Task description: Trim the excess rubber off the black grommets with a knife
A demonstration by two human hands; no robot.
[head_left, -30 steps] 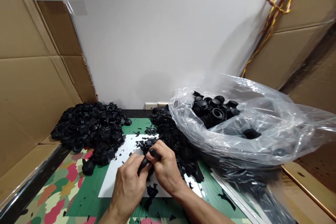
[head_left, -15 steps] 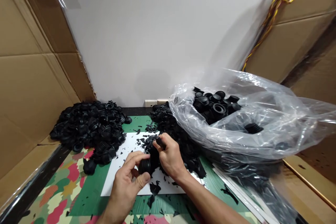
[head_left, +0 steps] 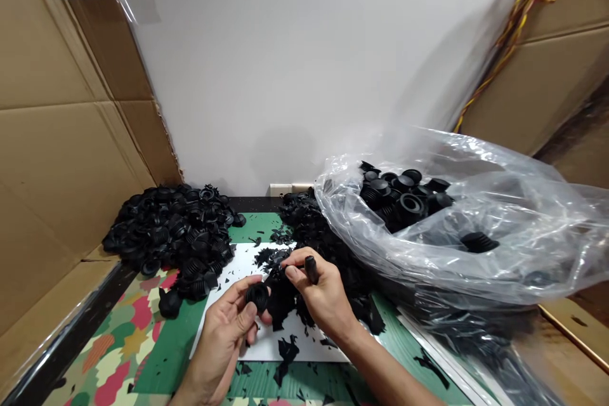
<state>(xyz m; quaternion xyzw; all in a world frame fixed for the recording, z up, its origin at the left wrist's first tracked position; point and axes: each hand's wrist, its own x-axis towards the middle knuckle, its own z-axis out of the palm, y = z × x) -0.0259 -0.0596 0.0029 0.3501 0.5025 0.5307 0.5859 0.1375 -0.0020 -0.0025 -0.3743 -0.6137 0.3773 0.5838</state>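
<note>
My left hand (head_left: 226,323) holds a black ribbed rubber part (head_left: 257,296) between thumb and fingers, its ringed open end turned partly up. Just to the right, my right hand (head_left: 324,298) is closed round a slim tool with a black handle (head_left: 311,269); its working tip is hidden by the fingers and dark scraps. The two hands are apart, over a white sheet (head_left: 221,304) strewn with black rubber scraps (head_left: 287,350).
On the left lies a heap of ribbed black rubber parts (head_left: 176,228). A mound of black shavings (head_left: 328,235) rises behind my right hand. At right, a clear plastic bag (head_left: 514,203) holds more parts. Cardboard panels (head_left: 71,158) flank the table, with a wall (head_left: 247,76) behind.
The ribbed part has been turned in my left hand so its open end shows. My right hand has tilted, bringing the tool's handle upright. The view has shifted slightly left.
</note>
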